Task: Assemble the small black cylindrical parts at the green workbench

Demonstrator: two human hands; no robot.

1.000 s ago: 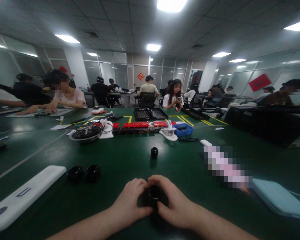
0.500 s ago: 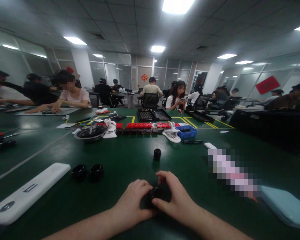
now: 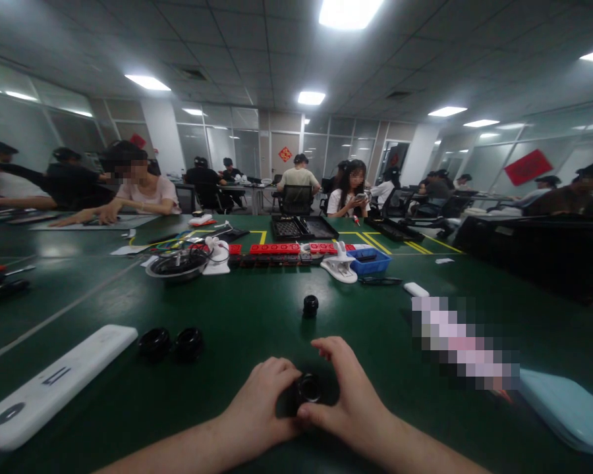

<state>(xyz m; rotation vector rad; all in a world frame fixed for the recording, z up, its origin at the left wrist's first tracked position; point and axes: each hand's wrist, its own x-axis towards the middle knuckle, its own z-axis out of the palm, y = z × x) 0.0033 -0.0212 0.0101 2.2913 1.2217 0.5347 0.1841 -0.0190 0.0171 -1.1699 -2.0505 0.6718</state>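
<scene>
Low in the middle of the head view, a small black ring-shaped part (image 3: 308, 388) with a hollow centre is at the table between my hands. My left hand (image 3: 263, 400) curls around its left side, with part of its grip hidden behind the hand. On the other side, my right hand (image 3: 354, 395) has its thumb at the near edge of the part, while the forefinger arches away and leaves a gap. Farther forward stands a similar black part (image 3: 310, 305). Two larger black rings (image 3: 155, 343) lie side by side to the left.
A long white case (image 3: 59, 382) lies at the left. A light-blue pouch (image 3: 568, 408) is at the right. Across the middle are a metal bowl (image 3: 175, 268), red strips (image 3: 277, 249), a white clip stand (image 3: 342, 265) and a blue bin (image 3: 371, 262). Several people sit beyond.
The fingers of my right hand have opened slightly and drawn back from the black part, showing more of its ring. My left hand stays nearly still.
</scene>
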